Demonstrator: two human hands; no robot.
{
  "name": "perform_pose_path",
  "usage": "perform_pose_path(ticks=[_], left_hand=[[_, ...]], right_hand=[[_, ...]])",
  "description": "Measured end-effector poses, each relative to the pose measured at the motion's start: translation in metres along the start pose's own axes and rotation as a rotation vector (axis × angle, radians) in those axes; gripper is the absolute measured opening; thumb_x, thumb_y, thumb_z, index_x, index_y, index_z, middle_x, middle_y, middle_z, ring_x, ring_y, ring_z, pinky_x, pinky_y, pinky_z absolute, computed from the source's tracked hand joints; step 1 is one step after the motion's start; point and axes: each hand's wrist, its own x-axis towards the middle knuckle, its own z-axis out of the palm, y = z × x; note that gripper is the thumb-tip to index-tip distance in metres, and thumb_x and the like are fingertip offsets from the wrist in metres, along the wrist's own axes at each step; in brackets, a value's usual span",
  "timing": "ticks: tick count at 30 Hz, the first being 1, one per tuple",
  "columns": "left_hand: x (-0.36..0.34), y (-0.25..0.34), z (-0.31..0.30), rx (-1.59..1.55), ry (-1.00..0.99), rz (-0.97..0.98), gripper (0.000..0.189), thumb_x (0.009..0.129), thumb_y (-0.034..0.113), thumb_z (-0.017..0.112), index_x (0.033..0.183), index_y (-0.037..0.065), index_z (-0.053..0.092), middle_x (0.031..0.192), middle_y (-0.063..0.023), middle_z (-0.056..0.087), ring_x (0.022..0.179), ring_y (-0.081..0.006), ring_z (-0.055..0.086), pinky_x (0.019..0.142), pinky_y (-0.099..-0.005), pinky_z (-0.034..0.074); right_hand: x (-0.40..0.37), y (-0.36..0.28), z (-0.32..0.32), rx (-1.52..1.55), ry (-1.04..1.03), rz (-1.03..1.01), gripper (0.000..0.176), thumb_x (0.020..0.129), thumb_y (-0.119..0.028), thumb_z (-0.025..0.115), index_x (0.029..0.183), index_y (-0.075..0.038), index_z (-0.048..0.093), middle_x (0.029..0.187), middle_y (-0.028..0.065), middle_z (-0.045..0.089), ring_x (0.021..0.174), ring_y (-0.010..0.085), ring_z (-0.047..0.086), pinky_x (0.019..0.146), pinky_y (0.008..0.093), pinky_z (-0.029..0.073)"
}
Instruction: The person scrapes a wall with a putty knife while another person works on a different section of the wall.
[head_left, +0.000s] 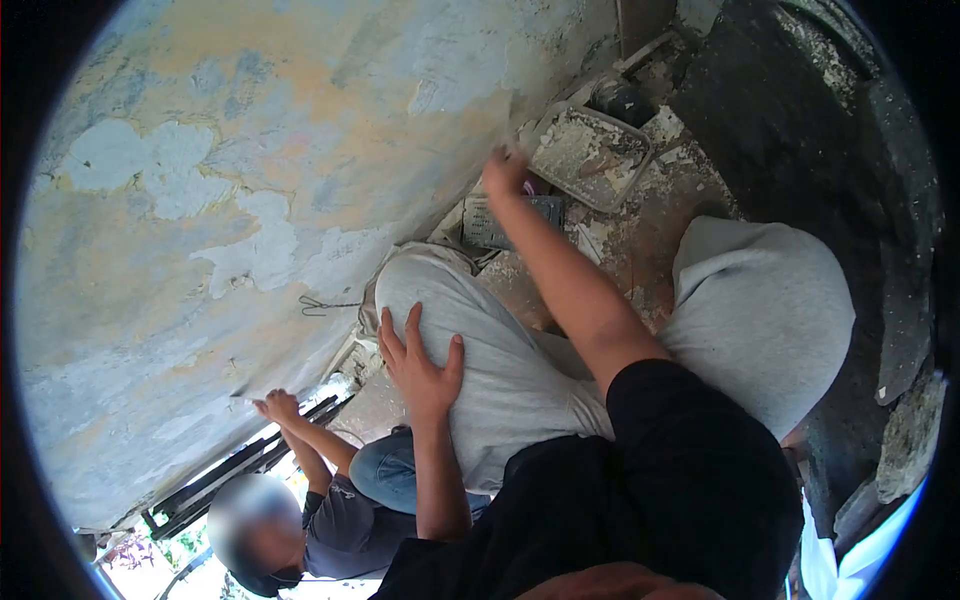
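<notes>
Head view: right hand (505,172) works near the wall (300,150) along the floor's (645,240) edge — cannot tell what its fingers grasp; left hand (425,375), released, spreads on the knee (420,272) — a sound brace for steady reach.

Wall (300,140): softly lit, paler toward the lower left.
Lower-left opening (185,548): strong daylight, burnt out to white.
Lower-right sheet (858,565): bluish-white glare.
Dark panel (780,140): dim, little detail.
Black shirt (580,510): deep shade, folds barely readable.
Right hand (505,172): blurred around the fingers.
Co-worker's head (252,520): smeared by a blurred patch.
Frame edges: rounded black vignette, wide-angle bending.
</notes>
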Motion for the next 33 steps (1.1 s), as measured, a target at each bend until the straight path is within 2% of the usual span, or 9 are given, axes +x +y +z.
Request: perform_pose_path(ticks=[3, 5, 13, 18, 21, 25, 28, 31, 33], left_hand=[[-0.007, -0.007, 0.0, 0.009, 0.01, 0.005, 0.068, 0.078, 0.03, 0.075, 0.141, 0.018, 0.052, 0.156, -0.0222, 0.029, 0.141, -0.0504, 0.028, 0.113, -0.0601, 0.028], [-0.002, -0.008, 0.003, 0.003, 0.033, 0.022, 0.068, 0.078, 0.03, 0.075, 0.141, 0.018, 0.052, 0.156, -0.0225, 0.029, 0.141, -0.0501, 0.028, 0.112, -0.0602, 0.029], [-0.003, -0.002, -0.001, 0.009, 0.013, 0.005, 0.068, 0.077, 0.03, 0.075, 0.14, 0.015, 0.052, 0.155, -0.0246, 0.03, 0.14, -0.049, 0.03, 0.113, -0.0581, 0.029], [-0.005, -0.005, 0.002, 0.013, 0.037, -0.004, 0.066, 0.079, 0.026, 0.075, 0.139, 0.014, 0.052, 0.154, -0.0261, 0.031, 0.139, -0.0487, 0.033, 0.113, -0.0547, 0.03], [-0.008, -0.004, -0.002, 0.029, 0.003, -0.043, 0.066, 0.078, 0.026, 0.075, 0.139, 0.014, 0.052, 0.154, -0.0259, 0.03, 0.139, -0.0486, 0.033, 0.113, -0.0549, 0.03], [-0.016, -0.012, -0.004, 0.023, 0.015, -0.011, 0.068, 0.079, 0.03, 0.076, 0.14, 0.015, 0.051, 0.154, -0.0261, 0.029, 0.141, -0.0478, 0.029, 0.112, -0.0571, 0.029], [-0.019, -0.017, 0.0, -0.019, 0.037, -0.045, 0.068, 0.079, 0.03, 0.075, 0.14, 0.015, 0.052, 0.153, -0.0266, 0.03, 0.14, -0.0478, 0.03, 0.112, -0.0567, 0.029], [-0.017, -0.017, -0.001, -0.001, 0.04, -0.055, 0.068, 0.078, 0.03, 0.075, 0.14, 0.014, 0.052, 0.153, -0.0266, 0.03, 0.14, -0.0482, 0.031, 0.113, -0.0561, 0.029], [-0.017, -0.017, -0.001, 0.007, 0.047, -0.011, 0.067, 0.078, 0.03, 0.075, 0.139, 0.014, 0.052, 0.153, -0.0264, 0.03, 0.139, -0.0484, 0.031, 0.112, -0.0562, 0.029]], right_hand=[[0.024, 0.027, -0.006, 0.098, -0.034, 0.052, 0.044, 0.093, -0.014, 0.051, 0.131, 0.005, 0.058, 0.122, 0.0285, 0.064, 0.115, 0.0421, 0.062, 0.097, 0.0434, 0.049], [0.015, 0.021, -0.016, -0.175, -0.004, -0.182, 0.042, 0.093, -0.015, 0.051, 0.129, 0.003, 0.061, 0.121, 0.0283, 0.064, 0.114, 0.0421, 0.062, 0.096, 0.0438, 0.049], [0.023, 0.027, -0.023, -0.133, 0.012, 0.007, 0.042, 0.093, -0.02, 0.055, 0.128, 0.001, 0.063, 0.116, 0.0278, 0.067, 0.109, 0.0425, 0.064, 0.093, 0.0433, 0.051], [0.016, 0.04, -0.025, -0.257, 0.013, -0.264, 0.04, 0.095, -0.023, 0.054, 0.127, -0.001, 0.064, 0.105, 0.0263, 0.07, 0.103, 0.0398, 0.067, 0.087, 0.0431, 0.051], [0.015, 0.034, -0.024, -0.251, -0.077, -0.153, 0.041, 0.098, -0.023, 0.054, 0.132, -0.002, 0.061, 0.124, 0.0255, 0.065, 0.115, 0.0384, 0.063, 0.096, 0.0427, 0.05], [0.015, 0.013, -0.016, -0.077, 0.052, -0.08, 0.038, 0.097, -0.024, 0.054, 0.124, 0.001, 0.064, 0.114, 0.0268, 0.067, 0.11, 0.0409, 0.064, 0.092, 0.0477, 0.049], [0.029, 0.034, -0.013, -0.319, 0.117, -0.058, 0.034, 0.097, -0.021, 0.055, 0.12, 0.002, 0.062, 0.105, 0.026, 0.069, 0.101, 0.0444, 0.065, 0.085, 0.047, 0.051], [0.044, 0.063, -0.007, -0.24, -0.073, -0.032, 0.03, 0.098, -0.025, 0.056, 0.117, -0.001, 0.06, 0.094, 0.0183, 0.07, 0.083, 0.036, 0.068, 0.068, 0.0427, 0.053], [0.017, 0.035, -0.016, 0.308, -0.308, 0.351, 0.027, 0.102, -0.031, 0.055, 0.116, -0.009, 0.059, 0.08, 0.0067, 0.062, 0.066, 0.0193, 0.059, 0.054, 0.0354, 0.048]])
